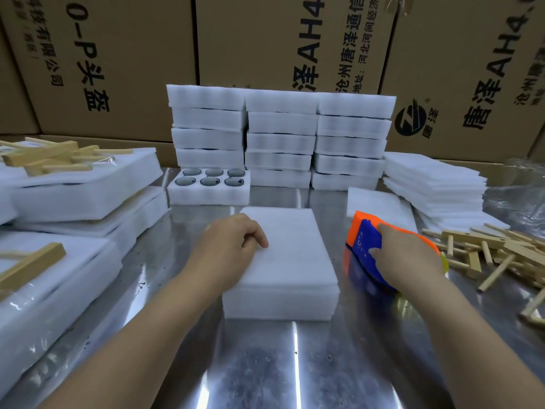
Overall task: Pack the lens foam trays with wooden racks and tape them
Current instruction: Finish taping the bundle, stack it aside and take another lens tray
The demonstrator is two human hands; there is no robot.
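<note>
While left hand (233, 246) rests loosely curled fingers on covered foam tray (292, 261) at worktop (265, 364) centre, likely steadying it for taping, right hand (410, 258) grips tape dispenser (364, 246) just beside tray's right side. Wooden racks (501, 249) heaped near right edge.

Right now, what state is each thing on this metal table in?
White covered foam tray in the middle: closed by a foam lid, lying flat.
Open white foam tray: uncovered, six dark round lenses sitting in its pockets.
Orange-and-blue plastic tape dispenser: in the grip of the right hand.
Left hand: resting on that lid, fingers loosely curled.
Stacked white foam trays behind: closed, three columns.
Pale wooden sticks at right: loose, scattered.
</note>
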